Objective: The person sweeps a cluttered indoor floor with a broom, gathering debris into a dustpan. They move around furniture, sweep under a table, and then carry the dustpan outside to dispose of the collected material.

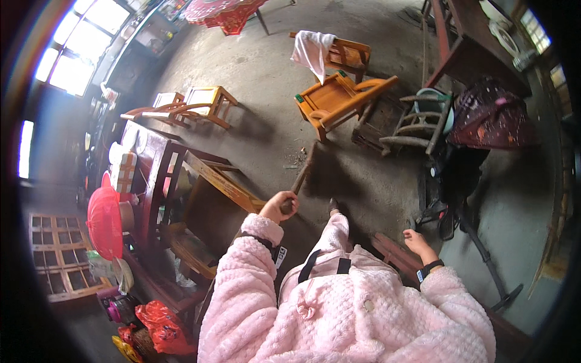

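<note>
My left hand [280, 206] grips the near end of a brown wooden stick [304, 174]. The stick slants away from me over the concrete floor, its far end close to an orange-brown wooden chair. A dark patch lies just right of it; whether this is only shadow I cannot tell. Small litter [297, 159] is scattered on the floor left of the stick's far end. At my right side, my right hand [415, 241] has curled fingers, and I see nothing in it. It is above a reddish wooden bench [395, 254], near a black metal frame [483, 254].
Ahead stands the orange-brown chair [338, 93], another behind it draped with a white towel [313, 47]. Wooden chairs [204, 102] and a dark red table [154, 149] are to the left. On the right are a rustic chair [424, 120] and a dark patterned cloth [492, 115].
</note>
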The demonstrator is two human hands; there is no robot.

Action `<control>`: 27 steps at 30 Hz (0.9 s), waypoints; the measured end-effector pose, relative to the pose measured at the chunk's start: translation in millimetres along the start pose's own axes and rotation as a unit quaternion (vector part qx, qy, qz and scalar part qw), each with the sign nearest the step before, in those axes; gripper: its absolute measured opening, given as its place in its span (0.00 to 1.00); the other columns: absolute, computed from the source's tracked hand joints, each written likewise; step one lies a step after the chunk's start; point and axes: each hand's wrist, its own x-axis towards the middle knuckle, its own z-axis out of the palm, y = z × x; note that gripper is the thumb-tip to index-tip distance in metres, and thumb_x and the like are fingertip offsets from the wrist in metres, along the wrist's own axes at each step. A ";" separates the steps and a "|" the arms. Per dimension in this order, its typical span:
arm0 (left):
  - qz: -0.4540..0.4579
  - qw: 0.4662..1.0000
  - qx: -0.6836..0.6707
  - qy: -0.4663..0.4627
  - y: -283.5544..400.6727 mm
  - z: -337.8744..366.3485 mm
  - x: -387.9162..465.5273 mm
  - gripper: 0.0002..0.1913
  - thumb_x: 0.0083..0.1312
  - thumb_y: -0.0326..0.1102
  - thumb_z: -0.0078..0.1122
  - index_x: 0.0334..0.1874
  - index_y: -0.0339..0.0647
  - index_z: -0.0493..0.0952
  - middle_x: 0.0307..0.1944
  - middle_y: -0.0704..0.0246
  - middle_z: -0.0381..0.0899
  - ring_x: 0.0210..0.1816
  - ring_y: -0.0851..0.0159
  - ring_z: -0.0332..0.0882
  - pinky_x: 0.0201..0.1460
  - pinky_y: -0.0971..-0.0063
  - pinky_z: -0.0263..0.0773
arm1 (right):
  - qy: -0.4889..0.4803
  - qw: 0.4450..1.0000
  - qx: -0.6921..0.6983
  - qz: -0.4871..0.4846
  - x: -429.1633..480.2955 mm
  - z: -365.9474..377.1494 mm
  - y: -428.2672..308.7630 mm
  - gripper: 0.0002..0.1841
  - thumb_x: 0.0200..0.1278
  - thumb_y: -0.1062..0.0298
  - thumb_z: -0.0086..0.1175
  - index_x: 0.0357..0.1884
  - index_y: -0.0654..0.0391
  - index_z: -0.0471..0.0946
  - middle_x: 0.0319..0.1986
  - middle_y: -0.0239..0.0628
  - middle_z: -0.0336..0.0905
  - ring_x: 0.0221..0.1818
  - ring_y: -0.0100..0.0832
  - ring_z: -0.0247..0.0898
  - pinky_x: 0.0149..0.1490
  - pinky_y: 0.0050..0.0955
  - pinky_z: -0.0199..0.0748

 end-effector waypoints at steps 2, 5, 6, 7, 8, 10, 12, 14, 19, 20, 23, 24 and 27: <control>-0.002 0.997 0.072 -0.038 -5.6 5.9 0.4 0.09 0.57 0.27 0.48 0.20 0.40 0.62 0.16 0.70 0.66 0.16 0.72 0.66 0.19 0.81 0.66 | -0.016 0.998 -0.027 -0.047 30.3 -12.3 -38.5 0.18 0.52 0.74 0.49 0.49 0.58 0.72 0.41 0.42 0.77 0.43 0.33 0.75 0.49 0.29 0.71; 0.079 0.996 0.017 -0.028 -13.0 1.8 -22.8 0.07 0.58 0.27 0.48 0.23 0.39 0.63 0.17 0.72 0.65 0.17 0.73 0.65 0.19 0.83 0.64 | -0.036 0.995 -0.028 -0.093 76.3 -31.1 -106.9 0.19 0.53 0.75 0.49 0.50 0.58 0.71 0.41 0.40 0.77 0.44 0.30 0.74 0.50 0.28 0.70; 0.076 0.995 -0.042 -0.057 -14.5 -4.1 -39.8 0.07 0.57 0.27 0.48 0.23 0.39 0.63 0.17 0.72 0.65 0.17 0.73 0.65 0.19 0.83 0.64 | -0.051 0.994 0.006 -0.097 88.6 -35.4 -129.4 0.19 0.53 0.75 0.48 0.51 0.58 0.70 0.41 0.39 0.76 0.44 0.29 0.73 0.50 0.27 0.70; 0.076 0.990 -0.098 -0.074 -15.0 -10.5 -60.1 0.07 0.57 0.27 0.49 0.22 0.39 0.64 0.16 0.72 0.65 0.16 0.73 0.65 0.19 0.83 0.64 | -0.068 0.992 0.040 -0.100 100.2 -39.5 -151.3 0.19 0.54 0.75 0.48 0.51 0.58 0.70 0.42 0.38 0.76 0.45 0.29 0.73 0.50 0.27 0.70; 0.077 0.981 -0.152 -0.091 -15.5 -15.9 -80.8 0.07 0.56 0.27 0.49 0.22 0.39 0.64 0.16 0.71 0.65 0.16 0.73 0.65 0.20 0.83 0.64 | -0.074 0.986 0.117 -0.090 113.9 -39.7 -174.8 0.18 0.54 0.74 0.48 0.50 0.59 0.71 0.42 0.38 0.76 0.47 0.29 0.72 0.52 0.26 0.70; 0.090 0.971 -0.201 -0.088 -26.7 -24.4 -118.8 0.04 0.57 0.26 0.48 0.26 0.36 0.65 0.18 0.72 0.65 0.17 0.75 0.64 0.20 0.85 0.63 | -0.091 0.961 0.249 -0.085 140.4 -43.2 -217.4 0.21 0.58 0.68 0.50 0.55 0.55 0.66 0.44 0.36 0.73 0.44 0.29 0.71 0.48 0.26 0.71; 0.088 0.960 -0.247 -0.099 -41.8 -29.5 -145.9 0.04 0.59 0.26 0.48 0.31 0.33 0.65 0.20 0.73 0.65 0.18 0.76 0.64 0.21 0.86 0.63 | -0.091 0.910 0.403 -0.022 171.3 -50.2 -256.4 0.24 0.60 0.61 0.52 0.58 0.51 0.62 0.46 0.35 0.71 0.43 0.30 0.70 0.47 0.28 0.70; 0.055 0.940 -0.303 -0.145 -57.1 -33.1 -162.3 0.05 0.61 0.26 0.47 0.34 0.31 0.65 0.21 0.73 0.64 0.20 0.77 0.64 0.23 0.86 0.63 | -0.067 0.854 0.516 0.011 203.2 -55.6 -286.9 0.27 0.59 0.53 0.54 0.58 0.48 0.60 0.48 0.34 0.67 0.45 0.32 0.68 0.48 0.32 0.69; 0.026 0.919 -0.391 -0.049 -86.4 -40.3 -155.6 0.03 0.61 0.25 0.47 0.30 0.34 0.65 0.20 0.72 0.64 0.20 0.76 0.64 0.21 0.86 0.65 | -0.009 0.815 0.568 0.119 297.3 -69.9 -337.4 0.48 0.54 0.42 0.54 0.69 0.54 0.41 0.69 0.42 0.36 0.70 0.44 0.36 0.70 0.38 0.41; 0.025 0.920 -0.385 -0.060 -92.2 -41.5 -149.1 0.04 0.60 0.26 0.48 0.29 0.35 0.64 0.19 0.72 0.64 0.19 0.75 0.64 0.20 0.85 0.65 | 0.011 0.819 0.561 0.124 315.2 -69.6 -343.7 0.50 0.53 0.40 0.54 0.69 0.57 0.41 0.69 0.42 0.37 0.70 0.44 0.36 0.70 0.35 0.40; 0.011 0.927 -0.375 0.021 -110.9 -44.4 -125.8 0.06 0.59 0.26 0.48 0.25 0.38 0.63 0.17 0.71 0.66 0.17 0.73 0.65 0.18 0.84 0.66 | -0.016 0.772 0.620 0.136 364.7 -70.2 -363.6 0.45 0.55 0.43 0.54 0.67 0.57 0.47 0.60 0.38 0.59 0.64 0.36 0.53 0.66 0.35 0.50; 0.004 0.927 -0.375 0.020 -118.1 -43.7 -117.2 0.07 0.59 0.27 0.49 0.24 0.39 0.62 0.16 0.70 0.66 0.16 0.73 0.66 0.17 0.84 0.66 | 0.011 0.798 0.594 0.099 377.1 -69.0 -369.9 0.35 0.55 0.46 0.54 0.61 0.54 0.57 0.53 0.30 0.66 0.57 0.27 0.62 0.59 0.38 0.59; -0.010 0.908 -0.406 0.098 -139.7 -35.2 -91.4 0.08 0.58 0.27 0.49 0.23 0.40 0.62 0.15 0.69 0.67 0.15 0.71 0.66 0.18 0.82 0.66 | 0.079 0.780 0.569 0.247 415.5 -63.0 -396.2 0.15 0.52 0.50 0.55 0.39 0.44 0.71 0.37 0.20 0.70 0.35 0.19 0.67 0.42 0.33 0.68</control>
